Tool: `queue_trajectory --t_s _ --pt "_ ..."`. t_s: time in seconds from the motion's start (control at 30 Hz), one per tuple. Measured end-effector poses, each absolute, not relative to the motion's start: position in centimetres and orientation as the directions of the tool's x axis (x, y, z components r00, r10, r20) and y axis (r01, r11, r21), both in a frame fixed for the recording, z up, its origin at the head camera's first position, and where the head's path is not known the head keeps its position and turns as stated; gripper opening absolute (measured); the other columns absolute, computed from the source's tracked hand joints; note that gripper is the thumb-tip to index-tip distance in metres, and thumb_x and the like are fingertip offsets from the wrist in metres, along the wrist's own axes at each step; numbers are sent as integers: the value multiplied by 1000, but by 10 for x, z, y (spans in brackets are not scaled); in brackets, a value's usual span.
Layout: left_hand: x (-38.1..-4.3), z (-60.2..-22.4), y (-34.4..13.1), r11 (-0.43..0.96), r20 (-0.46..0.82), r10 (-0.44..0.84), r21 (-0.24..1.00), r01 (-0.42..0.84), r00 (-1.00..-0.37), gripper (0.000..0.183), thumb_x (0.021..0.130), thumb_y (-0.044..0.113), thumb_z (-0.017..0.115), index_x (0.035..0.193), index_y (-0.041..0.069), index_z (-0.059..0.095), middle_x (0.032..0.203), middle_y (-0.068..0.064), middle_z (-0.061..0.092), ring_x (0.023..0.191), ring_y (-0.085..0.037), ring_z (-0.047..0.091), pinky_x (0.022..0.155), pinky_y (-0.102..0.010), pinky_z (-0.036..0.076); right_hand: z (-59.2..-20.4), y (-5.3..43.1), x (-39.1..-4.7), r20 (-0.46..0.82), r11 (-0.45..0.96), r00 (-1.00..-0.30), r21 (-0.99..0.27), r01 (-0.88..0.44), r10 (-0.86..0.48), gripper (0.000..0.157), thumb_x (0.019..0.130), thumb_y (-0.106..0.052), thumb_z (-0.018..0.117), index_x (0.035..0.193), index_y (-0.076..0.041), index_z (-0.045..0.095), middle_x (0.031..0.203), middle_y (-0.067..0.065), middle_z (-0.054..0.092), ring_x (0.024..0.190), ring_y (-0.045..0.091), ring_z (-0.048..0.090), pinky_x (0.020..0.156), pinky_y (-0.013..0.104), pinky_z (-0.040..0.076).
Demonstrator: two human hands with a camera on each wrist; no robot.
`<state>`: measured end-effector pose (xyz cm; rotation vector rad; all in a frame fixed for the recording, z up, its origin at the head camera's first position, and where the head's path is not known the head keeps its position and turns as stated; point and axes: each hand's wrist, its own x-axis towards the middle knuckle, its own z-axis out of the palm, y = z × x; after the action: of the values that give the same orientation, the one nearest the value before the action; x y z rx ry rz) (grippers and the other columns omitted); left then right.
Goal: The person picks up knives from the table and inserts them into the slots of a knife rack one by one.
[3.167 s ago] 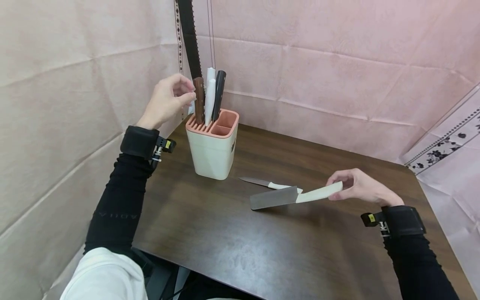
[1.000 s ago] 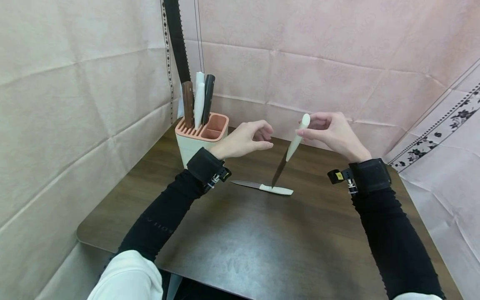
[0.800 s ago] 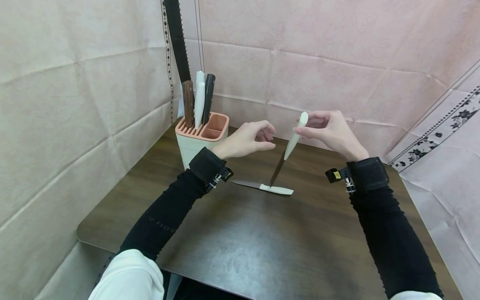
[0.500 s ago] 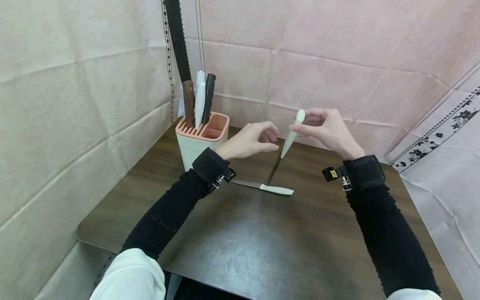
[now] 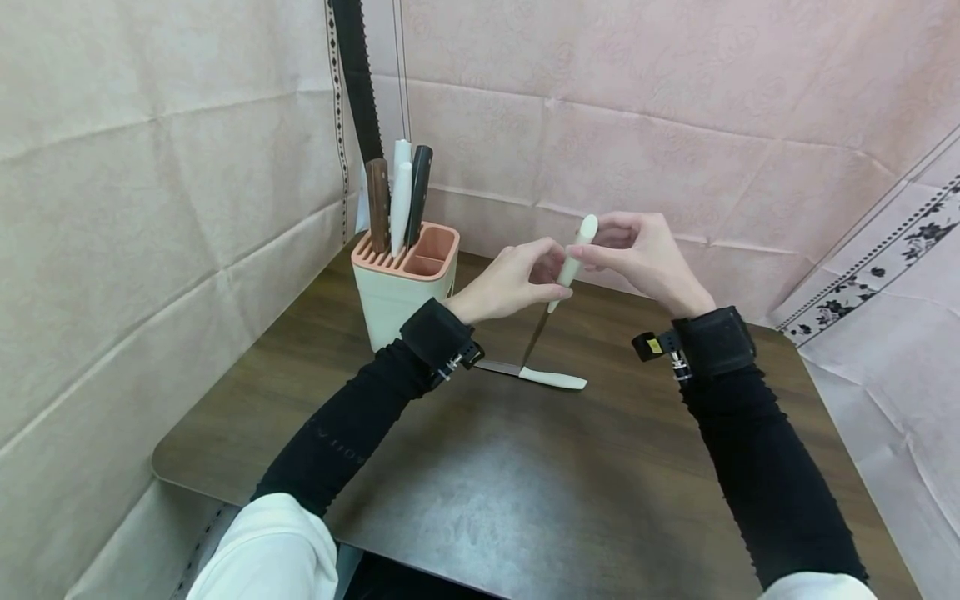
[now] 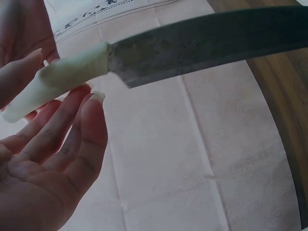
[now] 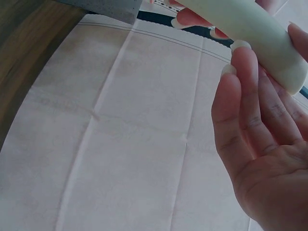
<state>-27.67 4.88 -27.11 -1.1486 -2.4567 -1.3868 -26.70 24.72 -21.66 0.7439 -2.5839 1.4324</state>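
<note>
In the head view, my right hand holds a cleaver by the upper part of its white handle, blade pointing down. My left hand is at the lower part of that handle, thumb and fingers on either side of it. The left wrist view shows both hands at the handle and the broad grey blade stretching right. Over the right wrist view's upper right runs the pale handle, with fingers around it. A small knife with a white handle lies on the table, its tip hidden by my left wrist.
A pale green knife holder with a pink slotted top stands at the back left. Brown, white and black handles stick up from its slots. Cloth-covered walls border the wooden table.
My left hand moved from beside the holder to the cleaver's handle. The right hand raised the cleaver from nearly level to blade down, then carried it left. The small knife stayed put.
</note>
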Motion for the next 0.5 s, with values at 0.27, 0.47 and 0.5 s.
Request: queue_trajectory --t_s 0.27,0.47,0.5 --pt "-277 -274 46 279 472 534 685 673 -702 30 81 15 70 106 5 57 98 -11 70 87 -12 61 84 -43 51 -222 244 -267 303 423 -868 -779 -463 -393 35 79 -27 72 105 -5 65 85 -2 74 79 21 68 67 24 57" --pt "-277 -271 35 299 501 518 654 695 -694 31 82 16 69 108 4 57 98 -10 69 86 -12 61 85 -41 51 -230 250 -264 247 441 -877 -788 -429 -412 38 82 -32 68 113 -11 64 95 4 74 79 25 67 70 27 57" --pt "-278 -270 33 306 504 512 650 696 -695 31 82 16 69 108 4 57 98 -11 69 87 -12 61 85 -41 51 -232 251 -264 242 442 -878 -789 -426 -414 37 82 -32 68 113 -11 64 94 5 74 79 26 66 69 27 58"
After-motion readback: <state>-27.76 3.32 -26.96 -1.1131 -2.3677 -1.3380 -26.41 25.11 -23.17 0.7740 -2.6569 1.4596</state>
